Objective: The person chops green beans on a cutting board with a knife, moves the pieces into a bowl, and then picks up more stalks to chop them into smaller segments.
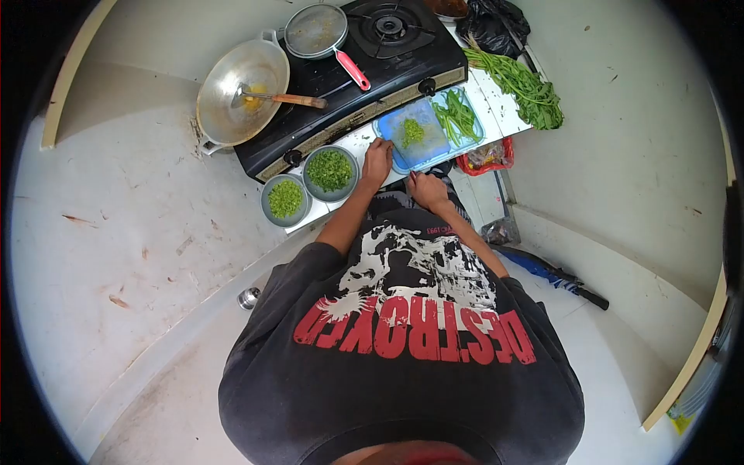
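Observation:
My left hand (377, 160) is at the left edge of a blue cutting board (433, 144), its fingers curled against that edge. A small pile of chopped greens (413, 132) lies on the board. Close to the board's near edge, my right hand (428, 191) is closed around the dark red handle of what looks like a knife (413, 177); its blade cannot be made out. Long green leaves (457, 116) lie in the light-blue tray (478, 128) at the board's right. To the left of my left hand stand two grey bowls of chopped greens, a larger bowl (355, 186) and a smaller bowl (304, 213).
Behind the counter is a black gas stove (329, 128) with a wok (221, 93) and a red-handled strainer (316, 31). A bunch of leafy greens (527, 89) lies right of it, near a black plastic bag (496, 27). A red basket (496, 159) sits below the tray.

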{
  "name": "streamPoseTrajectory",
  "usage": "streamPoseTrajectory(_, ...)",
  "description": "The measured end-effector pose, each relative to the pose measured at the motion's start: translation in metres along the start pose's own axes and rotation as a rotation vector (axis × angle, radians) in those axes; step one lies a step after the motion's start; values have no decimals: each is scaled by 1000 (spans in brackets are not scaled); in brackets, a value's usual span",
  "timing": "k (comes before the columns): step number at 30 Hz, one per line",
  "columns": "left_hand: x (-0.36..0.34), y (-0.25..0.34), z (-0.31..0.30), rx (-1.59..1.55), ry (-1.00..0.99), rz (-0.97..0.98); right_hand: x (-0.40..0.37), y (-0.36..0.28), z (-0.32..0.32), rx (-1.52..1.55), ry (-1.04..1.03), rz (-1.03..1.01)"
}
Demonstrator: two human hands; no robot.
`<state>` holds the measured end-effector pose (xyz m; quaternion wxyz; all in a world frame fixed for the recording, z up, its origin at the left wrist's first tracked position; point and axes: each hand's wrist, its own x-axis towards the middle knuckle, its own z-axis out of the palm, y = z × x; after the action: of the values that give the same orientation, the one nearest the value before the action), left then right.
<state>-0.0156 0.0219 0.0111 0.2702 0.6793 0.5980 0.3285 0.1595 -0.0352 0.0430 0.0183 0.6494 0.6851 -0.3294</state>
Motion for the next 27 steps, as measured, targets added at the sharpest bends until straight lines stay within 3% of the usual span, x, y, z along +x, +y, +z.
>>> streamPoseTrajectory(9,-7,3,0,-14,20,-29,2,-2,6,46,30,-11)
streamPoseTrajectory(15,-3,1,8,-165,84,-189,-3,2,7,22,36,-6)
streamPoseTrajectory(21,2,-1,9,-136,121,-177,-12,7,2,31,61,-13)
streamPoseTrajectory(27,6,-4,9,-130,92,-323,-16,2,0,35,35,-62)
